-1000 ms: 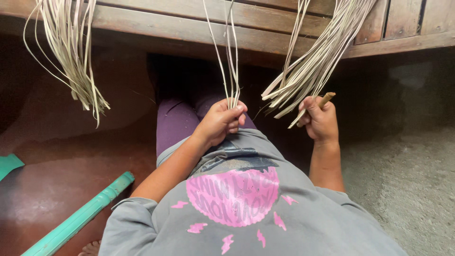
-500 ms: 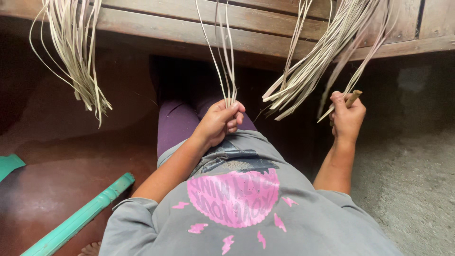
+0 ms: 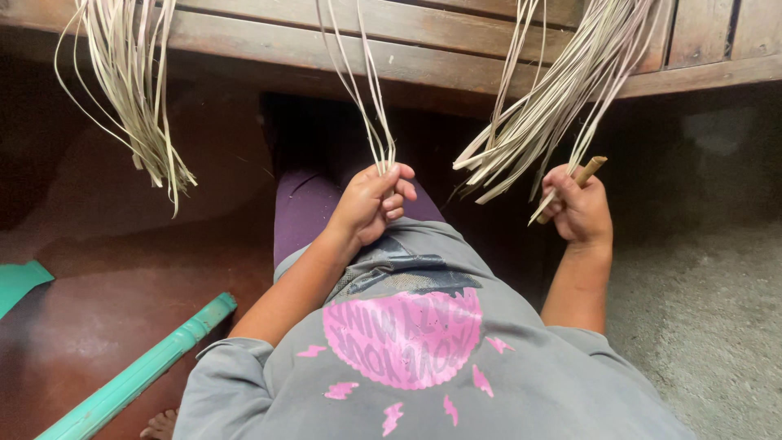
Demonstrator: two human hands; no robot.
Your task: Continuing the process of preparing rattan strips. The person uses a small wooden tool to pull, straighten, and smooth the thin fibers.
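Note:
My left hand is closed around the lower ends of a few thin pale fibre strips that hang down from above. My right hand grips a short brown wooden stick together with one pale strip, just below a thick hanging bundle of the same strips. A third bundle of strips hangs loose at the left, away from both hands. I wear a grey shirt with a pink print and purple trousers.
A wooden plank bench runs across the top, with the strips draped over it. A teal painted pole lies on the reddish floor at lower left, and a teal corner shows at the left edge. Rough grey ground is at the right.
My right hand with the stick swung out to the right and up, then came slightly back toward the thick bundle. My left hand stayed closed on the thin strips.

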